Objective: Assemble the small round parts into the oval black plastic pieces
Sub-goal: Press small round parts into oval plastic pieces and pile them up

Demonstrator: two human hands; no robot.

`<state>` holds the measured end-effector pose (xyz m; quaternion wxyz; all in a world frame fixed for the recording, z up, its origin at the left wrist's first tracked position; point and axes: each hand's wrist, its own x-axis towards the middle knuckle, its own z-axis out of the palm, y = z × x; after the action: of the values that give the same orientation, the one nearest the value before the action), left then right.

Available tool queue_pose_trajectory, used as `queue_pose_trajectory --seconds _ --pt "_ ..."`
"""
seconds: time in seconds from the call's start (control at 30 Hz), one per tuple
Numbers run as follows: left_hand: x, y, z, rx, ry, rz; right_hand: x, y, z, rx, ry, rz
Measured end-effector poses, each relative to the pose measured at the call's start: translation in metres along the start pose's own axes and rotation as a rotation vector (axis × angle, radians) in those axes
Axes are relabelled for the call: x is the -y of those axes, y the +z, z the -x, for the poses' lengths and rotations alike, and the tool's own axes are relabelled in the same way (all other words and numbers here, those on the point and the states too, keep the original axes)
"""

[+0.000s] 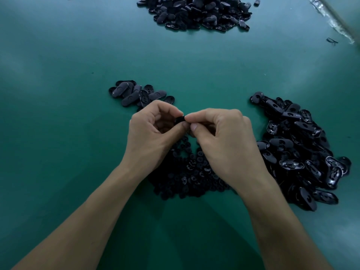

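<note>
My left hand (153,129) and my right hand (220,137) meet above the middle of the green table (58,94). Between their fingertips sits one oval black piece (179,120), pinched by both hands and mostly hidden by the fingers. Whether a round part is in it I cannot tell. Beneath my wrists lies a heap of small round parts (187,172). A pile of oval black pieces (300,147) spreads out to the right of my right hand. A smaller group of oval pieces (136,93) lies just beyond my left hand.
A large heap of black oval pieces (196,12) sits at the far side of the table. One loose piece (257,2) lies beside it. The table's right edge (335,22) runs diagonally at the top right, with a small dark scrap (332,41) near it.
</note>
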<state>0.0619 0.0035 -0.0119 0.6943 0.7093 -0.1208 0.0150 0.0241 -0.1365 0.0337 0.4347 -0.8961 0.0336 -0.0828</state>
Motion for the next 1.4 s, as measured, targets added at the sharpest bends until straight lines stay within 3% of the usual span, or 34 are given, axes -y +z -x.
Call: queue_pose_trajectory --seconds 0.37,0.93,1.4 --pt "0.001 0.003 0.0 0.012 0.001 0.013 -0.011 -0.004 -0.004 0.015 0.003 0.021" --pt "0.007 -0.003 -0.003 0.025 -0.031 0.11 -0.022 -0.01 -0.011 0.102 -0.014 -0.195" --pt "0.005 -0.002 -0.003 0.007 -0.06 0.112 -0.015 -0.003 -0.006 -0.008 0.001 -0.139"
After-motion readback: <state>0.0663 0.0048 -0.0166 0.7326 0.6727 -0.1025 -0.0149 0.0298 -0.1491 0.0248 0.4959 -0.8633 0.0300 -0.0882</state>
